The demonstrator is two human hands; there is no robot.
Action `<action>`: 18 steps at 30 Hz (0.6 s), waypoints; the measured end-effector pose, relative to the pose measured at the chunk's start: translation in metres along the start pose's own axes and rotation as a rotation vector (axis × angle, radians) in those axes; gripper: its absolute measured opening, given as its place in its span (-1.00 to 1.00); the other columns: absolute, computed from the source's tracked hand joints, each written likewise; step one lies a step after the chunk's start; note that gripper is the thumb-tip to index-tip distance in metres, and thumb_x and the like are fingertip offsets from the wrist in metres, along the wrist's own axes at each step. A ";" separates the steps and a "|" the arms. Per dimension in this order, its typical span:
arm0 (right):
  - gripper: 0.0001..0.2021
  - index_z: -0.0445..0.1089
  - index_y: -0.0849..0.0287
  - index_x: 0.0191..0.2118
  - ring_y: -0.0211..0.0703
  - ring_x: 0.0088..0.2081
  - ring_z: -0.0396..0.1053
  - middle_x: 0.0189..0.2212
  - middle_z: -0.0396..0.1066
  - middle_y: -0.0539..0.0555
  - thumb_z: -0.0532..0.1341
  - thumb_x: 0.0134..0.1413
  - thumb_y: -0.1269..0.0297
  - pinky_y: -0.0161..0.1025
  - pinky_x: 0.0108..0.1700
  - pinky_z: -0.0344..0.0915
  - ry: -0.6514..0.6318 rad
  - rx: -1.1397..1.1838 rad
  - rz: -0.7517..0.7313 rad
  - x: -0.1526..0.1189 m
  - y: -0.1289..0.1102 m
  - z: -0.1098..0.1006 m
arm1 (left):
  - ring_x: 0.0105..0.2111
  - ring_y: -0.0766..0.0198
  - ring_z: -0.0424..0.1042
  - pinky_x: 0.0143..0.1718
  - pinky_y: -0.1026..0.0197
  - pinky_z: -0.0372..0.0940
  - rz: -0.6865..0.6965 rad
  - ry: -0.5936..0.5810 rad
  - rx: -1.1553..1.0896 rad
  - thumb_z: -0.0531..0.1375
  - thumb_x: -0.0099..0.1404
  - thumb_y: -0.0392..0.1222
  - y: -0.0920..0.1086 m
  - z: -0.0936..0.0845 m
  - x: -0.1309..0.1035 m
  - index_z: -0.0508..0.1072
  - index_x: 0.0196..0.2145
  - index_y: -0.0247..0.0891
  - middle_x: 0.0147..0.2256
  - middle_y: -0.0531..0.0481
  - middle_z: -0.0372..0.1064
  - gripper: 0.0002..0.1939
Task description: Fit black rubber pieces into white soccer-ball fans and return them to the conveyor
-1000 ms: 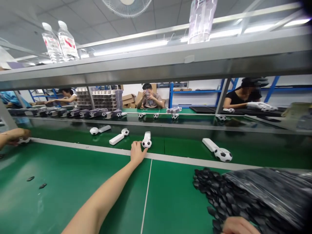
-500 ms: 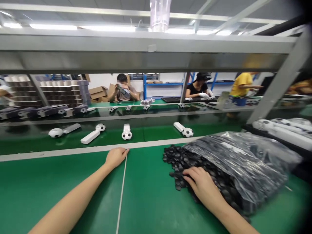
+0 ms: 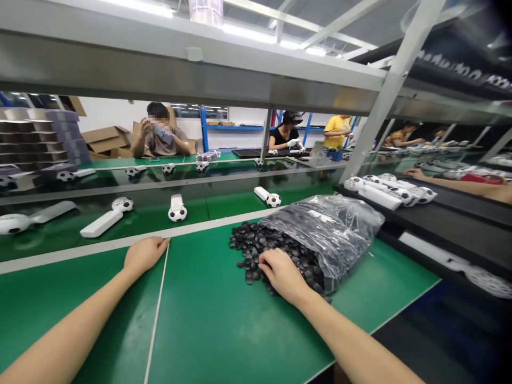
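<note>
My left hand (image 3: 146, 255) rests on the green tabletop (image 3: 208, 320) by the grey edge strip, its fingers pressed together and pointing right. Whatever its fingertips hold, if anything, is too small to make out. Over a heap of small flat black pieces (image 3: 248, 242), my right hand (image 3: 282, 273) has thumb and fingers curled into a pinch. The dark pieces behind its fingertips make it unclear whether one is between them. The heap spills from the mouth of a clear plastic bag (image 3: 340, 224) lying on its side.
Beyond the edge strip (image 3: 100, 242), a green belt carries white handled items with football-patterned balls (image 3: 177, 212). More such items (image 3: 386, 192) lie on a black rack at right, where another person's arm (image 3: 472, 186) reaches in. A slanted metal post (image 3: 384, 101) rises there. Co-workers sit across.
The view has swung to the right, so everything sits farther left and more of the black rack shows. Both hands keep nearly the same places on the table and at the heap.
</note>
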State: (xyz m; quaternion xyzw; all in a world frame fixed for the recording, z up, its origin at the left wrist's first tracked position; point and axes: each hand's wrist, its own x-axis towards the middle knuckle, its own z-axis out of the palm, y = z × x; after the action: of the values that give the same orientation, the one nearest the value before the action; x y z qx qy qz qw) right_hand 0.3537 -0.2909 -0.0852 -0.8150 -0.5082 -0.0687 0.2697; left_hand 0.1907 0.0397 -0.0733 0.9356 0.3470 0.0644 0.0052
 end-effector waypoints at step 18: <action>-0.84 0.33 0.15 -0.18 -0.16 -0.24 0.36 -0.29 0.36 0.09 0.05 0.18 0.37 -0.23 -0.19 0.33 0.038 0.247 -0.051 -0.006 -0.005 0.003 | -0.35 0.22 0.37 -0.28 0.13 0.23 -0.052 -0.021 0.012 -0.09 0.34 0.07 0.003 -0.001 0.000 0.41 -0.40 -0.31 -0.38 -0.05 0.39 -0.55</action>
State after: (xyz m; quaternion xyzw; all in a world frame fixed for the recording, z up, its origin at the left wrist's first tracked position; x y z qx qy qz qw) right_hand 0.3464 -0.2924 -0.0879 -0.7609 -0.5282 -0.0279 0.3758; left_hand 0.1927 0.0372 -0.0717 0.9269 0.3715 0.0523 0.0047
